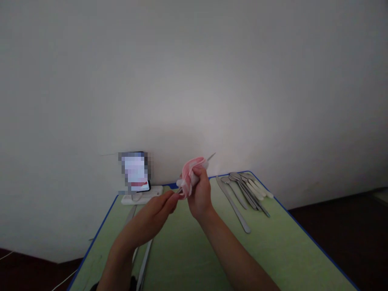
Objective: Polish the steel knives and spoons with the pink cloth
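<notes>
My left hand (163, 204) is closed round one end of a thin metal table knife (211, 156). Its pointed tip sticks out past a pink and white cloth (191, 171), up and to the right. My right hand (200, 192) grips the cloth, which is folded round the middle of the knife. Both hands are held above the green table (188, 250), close together. Cloth and fingers hide most of the knife, so its full shape does not show.
Several spoons, knives and white-handled pieces (247, 188) lie at the table's right, beside a single long knife (233, 206). More long metal cutlery (144, 262) lies under my left forearm. A phone (136, 171) leans on the wall behind a white power strip (144, 195).
</notes>
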Action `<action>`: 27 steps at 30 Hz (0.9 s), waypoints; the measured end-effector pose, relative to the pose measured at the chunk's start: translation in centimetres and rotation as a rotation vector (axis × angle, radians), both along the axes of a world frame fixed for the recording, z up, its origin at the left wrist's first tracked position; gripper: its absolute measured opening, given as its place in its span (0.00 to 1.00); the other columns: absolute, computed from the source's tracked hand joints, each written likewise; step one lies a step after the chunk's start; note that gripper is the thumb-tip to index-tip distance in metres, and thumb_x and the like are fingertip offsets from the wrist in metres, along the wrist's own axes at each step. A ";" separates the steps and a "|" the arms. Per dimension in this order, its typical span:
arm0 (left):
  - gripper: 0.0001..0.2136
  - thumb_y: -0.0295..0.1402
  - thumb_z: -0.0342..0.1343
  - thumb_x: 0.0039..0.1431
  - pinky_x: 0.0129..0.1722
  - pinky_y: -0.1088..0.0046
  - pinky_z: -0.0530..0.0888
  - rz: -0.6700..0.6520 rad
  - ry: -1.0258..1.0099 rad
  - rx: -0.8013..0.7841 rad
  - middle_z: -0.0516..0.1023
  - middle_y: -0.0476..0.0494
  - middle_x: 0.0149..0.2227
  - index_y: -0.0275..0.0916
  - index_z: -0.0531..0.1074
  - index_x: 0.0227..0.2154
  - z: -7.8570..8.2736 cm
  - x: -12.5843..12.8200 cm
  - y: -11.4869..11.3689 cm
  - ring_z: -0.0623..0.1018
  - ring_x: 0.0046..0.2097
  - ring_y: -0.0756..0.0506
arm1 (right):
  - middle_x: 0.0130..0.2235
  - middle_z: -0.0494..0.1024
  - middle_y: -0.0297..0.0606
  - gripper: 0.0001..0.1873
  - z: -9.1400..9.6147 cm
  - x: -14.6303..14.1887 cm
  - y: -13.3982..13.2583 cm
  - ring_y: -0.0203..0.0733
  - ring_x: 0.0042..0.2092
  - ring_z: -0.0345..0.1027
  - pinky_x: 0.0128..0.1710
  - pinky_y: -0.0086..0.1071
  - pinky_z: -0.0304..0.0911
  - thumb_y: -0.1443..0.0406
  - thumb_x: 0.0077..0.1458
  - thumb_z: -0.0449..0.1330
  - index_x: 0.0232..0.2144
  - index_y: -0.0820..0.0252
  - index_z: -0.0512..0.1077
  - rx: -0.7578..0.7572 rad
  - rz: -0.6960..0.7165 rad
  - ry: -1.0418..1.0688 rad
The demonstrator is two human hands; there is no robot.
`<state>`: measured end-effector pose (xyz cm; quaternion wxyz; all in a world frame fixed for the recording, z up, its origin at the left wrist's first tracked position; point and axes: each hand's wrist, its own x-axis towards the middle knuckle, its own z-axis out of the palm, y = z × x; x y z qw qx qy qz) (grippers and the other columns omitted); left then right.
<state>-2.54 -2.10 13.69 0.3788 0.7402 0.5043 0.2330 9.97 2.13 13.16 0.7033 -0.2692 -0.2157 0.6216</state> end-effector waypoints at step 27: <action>0.18 0.44 0.37 0.65 0.30 0.72 0.62 -0.003 0.287 0.169 0.69 0.51 0.24 0.42 0.63 0.25 1.7 -0.7 -1.0 0.70 0.28 0.47 | 0.15 0.63 0.24 0.24 1.3 0.4 -0.2 0.30 0.15 0.55 0.11 0.25 0.48 0.44 0.50 0.53 0.23 0.57 0.60 -0.066 -0.069 0.089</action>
